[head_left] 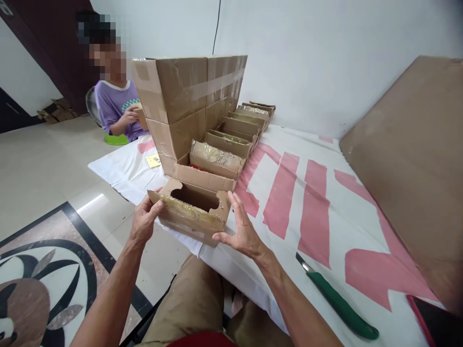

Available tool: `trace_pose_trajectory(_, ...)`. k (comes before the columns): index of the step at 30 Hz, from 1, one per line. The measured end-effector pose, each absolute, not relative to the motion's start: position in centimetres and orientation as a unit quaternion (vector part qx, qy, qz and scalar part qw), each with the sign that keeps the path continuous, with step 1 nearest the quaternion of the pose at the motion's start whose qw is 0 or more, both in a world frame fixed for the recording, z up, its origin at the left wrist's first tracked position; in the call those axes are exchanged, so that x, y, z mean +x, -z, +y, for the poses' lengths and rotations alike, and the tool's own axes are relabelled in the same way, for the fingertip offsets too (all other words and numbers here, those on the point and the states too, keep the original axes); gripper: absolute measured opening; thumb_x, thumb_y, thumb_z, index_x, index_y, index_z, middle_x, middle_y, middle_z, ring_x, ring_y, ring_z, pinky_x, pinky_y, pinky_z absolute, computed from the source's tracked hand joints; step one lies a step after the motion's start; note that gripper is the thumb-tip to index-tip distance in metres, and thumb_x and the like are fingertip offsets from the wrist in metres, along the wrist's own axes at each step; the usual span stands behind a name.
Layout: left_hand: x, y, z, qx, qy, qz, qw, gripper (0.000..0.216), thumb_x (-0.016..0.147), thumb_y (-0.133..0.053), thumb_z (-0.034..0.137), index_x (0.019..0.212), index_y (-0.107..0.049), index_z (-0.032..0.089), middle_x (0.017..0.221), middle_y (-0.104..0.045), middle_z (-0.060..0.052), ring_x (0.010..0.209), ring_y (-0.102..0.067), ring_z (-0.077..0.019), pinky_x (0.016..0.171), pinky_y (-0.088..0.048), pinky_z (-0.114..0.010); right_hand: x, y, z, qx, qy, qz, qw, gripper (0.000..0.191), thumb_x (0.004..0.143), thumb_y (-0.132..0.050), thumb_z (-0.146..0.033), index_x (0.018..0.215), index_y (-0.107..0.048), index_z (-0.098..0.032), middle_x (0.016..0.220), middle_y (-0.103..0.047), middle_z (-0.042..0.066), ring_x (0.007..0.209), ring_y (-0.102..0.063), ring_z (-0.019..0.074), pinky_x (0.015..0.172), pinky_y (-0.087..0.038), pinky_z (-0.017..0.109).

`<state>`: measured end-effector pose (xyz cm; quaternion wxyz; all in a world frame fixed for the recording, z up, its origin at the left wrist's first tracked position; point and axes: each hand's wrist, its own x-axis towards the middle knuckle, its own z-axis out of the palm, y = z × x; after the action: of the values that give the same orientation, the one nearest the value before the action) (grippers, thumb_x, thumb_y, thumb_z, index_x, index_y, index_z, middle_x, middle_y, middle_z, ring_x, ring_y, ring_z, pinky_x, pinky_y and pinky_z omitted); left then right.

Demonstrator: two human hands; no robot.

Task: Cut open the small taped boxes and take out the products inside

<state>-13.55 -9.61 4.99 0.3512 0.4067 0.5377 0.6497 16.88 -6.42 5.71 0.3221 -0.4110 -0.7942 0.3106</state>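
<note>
An opened cardboard box (191,227) sits at the near edge of the cloth-covered table, its top showing a dark, notched opening. Old tape clings along its raised front flap. My left hand (144,217) is closed on the box's left front corner, thumb over the flap. At the right end, my right hand (243,230) steadies the same box, its thumb against the front and its fingers along the side. Directly behind it begins a row of similar open boxes (217,159), with something red partly visible inside the nearest.
Taped cartons (184,86) are stacked left of the row. A green-handled knife (340,303) and a red-edged phone (434,320) lie at right. A large cardboard panel (408,168) leans beyond. Across the table, a person in a purple shirt (115,106) holds a small carton.
</note>
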Motion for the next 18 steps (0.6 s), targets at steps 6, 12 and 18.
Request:
trace_pose_trajectory(6,-12.7,-3.9,-9.1,0.38,-0.682,0.529,0.332,0.057,0.071,-0.085,0.052,0.112,-0.071,0.015,0.119,-0.074,-0.009,0.11,-0.067,-0.0252,0.097,-0.051,-0.032,16.6,-7.1,-5.1,-0.386,-0.306,-0.789,0.367,0.127,0.071,-0.078,-0.078,0.168,-0.012,-0.028,0.174,-0.018,0.016,0.161,-0.015,0.0403,0.126,-0.023,0.066)
trace_pose_trajectory(12,-11.4,-4.1,-8.5,0.357,-0.665,0.61,0.24,0.051,0.074,-0.08,0.048,0.112,-0.063,0.018,0.105,-0.069,-0.004,0.092,-0.065,-0.0192,0.084,-0.054,-0.03,15.0,-5.4,-6.6,-0.385,-0.226,-0.768,0.46,0.111,0.083,-0.076,-0.06,0.167,-0.014,-0.024,0.158,-0.044,0.019,0.145,-0.045,0.0393,0.119,-0.039,0.063)
trace_pose_trajectory(18,-10.4,-3.5,-8.6,0.345,-0.69,0.6,0.213,0.076,0.08,-0.076,0.05,0.143,-0.046,0.021,0.13,-0.06,-0.011,0.123,-0.061,-0.0253,0.108,-0.048,-0.04,14.9,-5.4,-7.0,-0.392,-0.223,-0.766,0.459,0.097,0.087,-0.073,-0.051,0.164,-0.021,-0.022,0.161,-0.041,0.018,0.148,-0.042,0.0371,0.121,-0.038,0.059)
